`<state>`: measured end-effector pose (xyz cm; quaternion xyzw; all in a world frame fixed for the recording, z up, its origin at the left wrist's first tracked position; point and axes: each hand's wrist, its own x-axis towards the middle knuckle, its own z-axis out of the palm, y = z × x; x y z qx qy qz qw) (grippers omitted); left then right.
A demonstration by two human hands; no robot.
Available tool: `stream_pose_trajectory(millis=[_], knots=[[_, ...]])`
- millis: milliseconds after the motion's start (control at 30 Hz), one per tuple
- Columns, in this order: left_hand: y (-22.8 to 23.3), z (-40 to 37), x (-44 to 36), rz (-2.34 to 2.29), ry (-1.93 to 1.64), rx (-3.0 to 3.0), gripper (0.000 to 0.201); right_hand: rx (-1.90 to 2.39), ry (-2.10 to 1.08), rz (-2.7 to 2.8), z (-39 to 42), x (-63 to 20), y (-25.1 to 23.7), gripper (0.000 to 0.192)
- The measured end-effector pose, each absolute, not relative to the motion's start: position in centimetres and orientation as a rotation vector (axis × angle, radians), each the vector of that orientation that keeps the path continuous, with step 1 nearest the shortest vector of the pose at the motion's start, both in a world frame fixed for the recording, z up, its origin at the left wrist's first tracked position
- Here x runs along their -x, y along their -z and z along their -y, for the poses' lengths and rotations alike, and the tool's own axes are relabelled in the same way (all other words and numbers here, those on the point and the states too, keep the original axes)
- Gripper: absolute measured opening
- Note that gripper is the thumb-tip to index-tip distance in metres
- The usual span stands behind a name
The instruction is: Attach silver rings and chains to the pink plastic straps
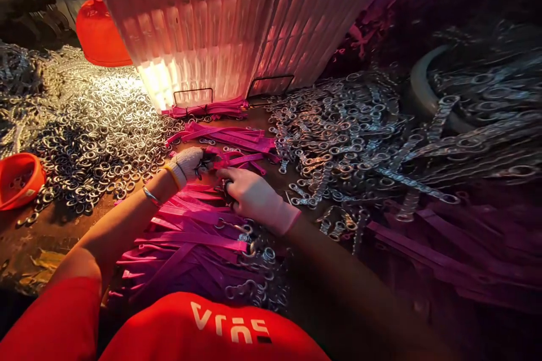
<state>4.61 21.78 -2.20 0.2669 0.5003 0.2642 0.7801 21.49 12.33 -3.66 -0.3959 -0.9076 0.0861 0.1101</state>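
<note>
Plainly, the pale ribbed panel (203, 34) closes off the far side, with a heap of metal rings (122, 118) at left and a pile of metal links (326, 130) at right. A bundle of pink straps (182, 251) lies near, a smaller bunch of straps (232, 135) farther off. Between those 2, the gloved right hand (254, 194) is curled, and I cannot tell what it grips; the gloved left hand (188, 164) looks closed on a pink strap (218, 163), which shows between the 2 hands. Good handling probably means pinching the webbing close to the fingertips, keeping it flat and untwisted, and letting no neighbouring strap snag.
</note>
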Motion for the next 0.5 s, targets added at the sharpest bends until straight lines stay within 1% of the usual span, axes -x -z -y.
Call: stream_pose_trajectory(millis=[33,100,167,233,367,500], knots=[[1.9,-21.8,-4.5,-1.072,-0.562,-0.581,0.012,1.125,-0.267,2.665,-12.1,-21.6,3.6,0.037],[1.2,-21.6,-4.1,-1.015,-0.536,-0.593,0.02,1.12,-0.345,2.623,-11.9,-21.7,3.9,0.034],[0.7,-21.3,-3.7,-0.936,-0.525,-0.619,0.027,1.155,-0.47,2.485,-11.7,-21.6,4.3,0.027],[0.5,-20.9,-3.3,-0.868,-0.515,-0.649,0.03,1.138,-0.635,2.278,-11.6,-21.3,4.6,0.023],[1.1,-20.5,-3.2,-0.765,-0.466,-0.62,0.032,1.01,-0.996,1.841,-11.1,-20.7,4.5,0.03],[2.0,-20.2,-3.5,-0.732,-0.518,-0.553,0.028,1.015,-1.197,1.56,-10.4,-20.9,3.8,0.036]])
